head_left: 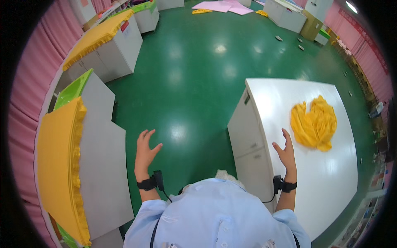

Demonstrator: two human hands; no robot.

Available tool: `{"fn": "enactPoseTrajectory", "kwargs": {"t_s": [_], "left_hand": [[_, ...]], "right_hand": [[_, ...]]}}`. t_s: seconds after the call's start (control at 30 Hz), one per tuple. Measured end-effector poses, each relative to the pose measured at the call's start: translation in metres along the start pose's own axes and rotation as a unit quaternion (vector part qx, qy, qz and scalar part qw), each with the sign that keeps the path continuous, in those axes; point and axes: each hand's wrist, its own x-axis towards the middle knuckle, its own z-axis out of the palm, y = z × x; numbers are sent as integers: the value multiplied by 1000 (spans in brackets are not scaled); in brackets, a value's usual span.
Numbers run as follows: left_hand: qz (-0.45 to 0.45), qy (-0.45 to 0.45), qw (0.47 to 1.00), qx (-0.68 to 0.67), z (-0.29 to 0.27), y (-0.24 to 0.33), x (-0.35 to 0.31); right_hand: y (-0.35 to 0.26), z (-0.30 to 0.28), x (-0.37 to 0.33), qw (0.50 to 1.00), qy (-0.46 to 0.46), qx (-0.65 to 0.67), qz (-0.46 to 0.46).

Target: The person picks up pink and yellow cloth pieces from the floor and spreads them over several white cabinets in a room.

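My left hand (pixel 146 149) is raised over the green floor with its fingers apart and nothing in it. On the other side my right hand (pixel 286 152) is held up in the same way, thumb and fingers spread, above the near left edge of a white cabinet (pixel 306 177). A crumpled yellow cloth (pixel 315 123) lies on that cabinet's top, just right of my right hand and apart from it. Each wrist wears a black strap with a small device and a cable.
Left of me stands a white cabinet (pixel 105 165) beside a ruffled yellow cover (pixel 58 161). Farther up is another yellow-covered cabinet (pixel 118 58). Pink mats (pixel 221 5) lie on the green floor (pixel 186 74) at the far end. Several small grey objects (pixel 279 38) lie at the far right.
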Motion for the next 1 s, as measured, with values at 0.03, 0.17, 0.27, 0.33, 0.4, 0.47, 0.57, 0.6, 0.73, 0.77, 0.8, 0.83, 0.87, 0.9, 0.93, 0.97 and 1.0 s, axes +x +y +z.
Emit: {"fn": "enactPoseTrajectory", "kwargs": {"t_s": [0.03,0.17,0.27,0.33,0.4,0.47,0.57,0.6,0.73,0.77,0.8,0.83,0.87,0.9,0.93,0.97,1.0], "left_hand": [[-4,-12,1000,-5,3,-1,3],[-9,8,1000,-28,27,41,116],[-21,22,999,-23,34,17,189],[-36,26,999,-18,34,2,223],[-46,32,998,-10,30,-11,265],[-62,47,997,8,26,-20,315],[-60,47,997,17,33,-17,394],[-51,46,998,14,39,-17,421],[4,11,1000,28,74,-9,521],[35,3,999,34,87,-6,543],[79,-11,997,6,102,-4,570],[95,-16,995,0,120,-1,597],[77,-12,997,-11,128,10,627],[60,-31,997,-27,134,24,638],[63,-35,997,-32,142,27,651],[68,-55,996,-24,150,29,662],[72,-68,995,-15,154,33,676]], "right_hand": [[7,9,0,1000,-16,-8,19],[24,13,142,999,-54,-7,-3],[31,61,220,997,-79,6,9],[29,77,256,996,-92,3,13],[32,95,295,994,-112,-2,21],[28,115,337,995,-102,7,15],[23,129,396,996,-90,8,10],[25,135,413,995,-96,16,29],[39,145,466,989,-139,-11,51],[48,146,470,985,-159,-30,62],[66,146,486,982,-171,-52,62],[96,153,500,980,-183,-13,79],[65,149,523,956,-207,38,203],[68,144,535,957,-200,35,208],[72,141,545,962,-157,27,223],[77,138,553,964,-115,20,238],[79,138,563,963,-120,-31,237]]}}
